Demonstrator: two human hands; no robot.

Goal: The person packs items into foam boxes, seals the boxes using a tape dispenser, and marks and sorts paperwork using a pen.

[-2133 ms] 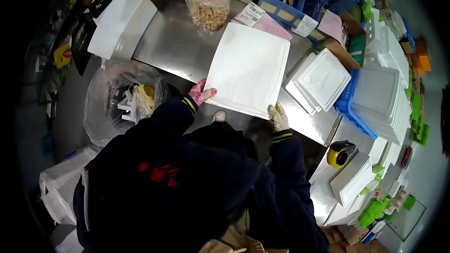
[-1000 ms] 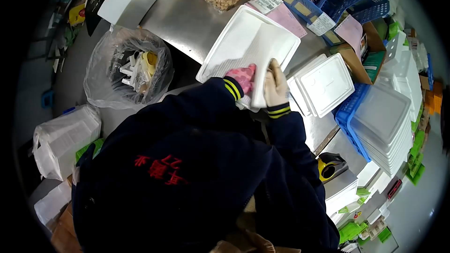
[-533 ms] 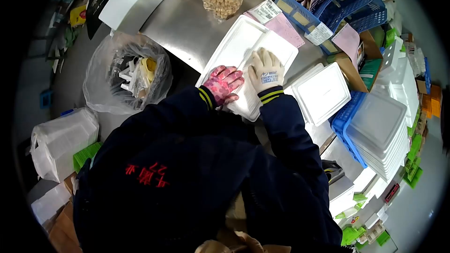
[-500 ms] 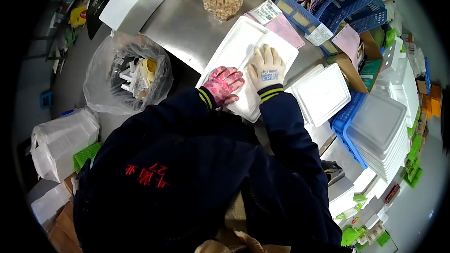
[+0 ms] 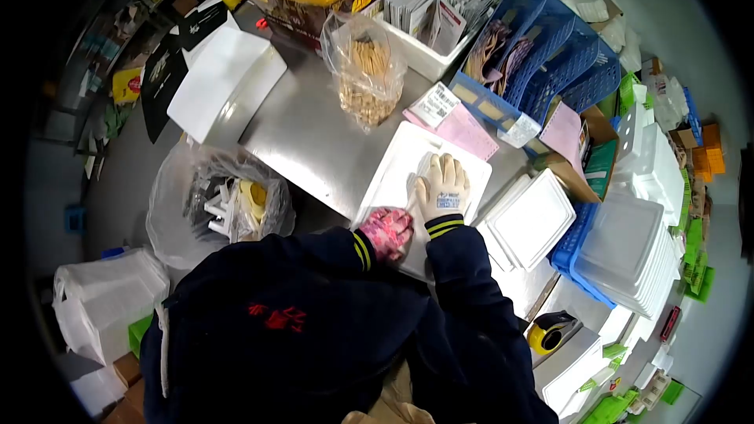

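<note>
Tray [image 5: 397, 177] lies at the table's [image 5: 308, 155] edge, the right hand [image 5: 444, 191] flat on it, fingers extended; the left hand [image 5: 386, 234] curls on its near left side, its grip impossible to tell. Pink paper [image 5: 470, 136] lies just beyond the tray, lids [image 5: 536, 218] to its right.

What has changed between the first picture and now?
The left hand and right hand have let go of the near corners of the white tray. The left moved inward onto it; the right moved inward and away from the body, now lying palm down. The bag of wooden pieces and pink paper stayed put.
</note>
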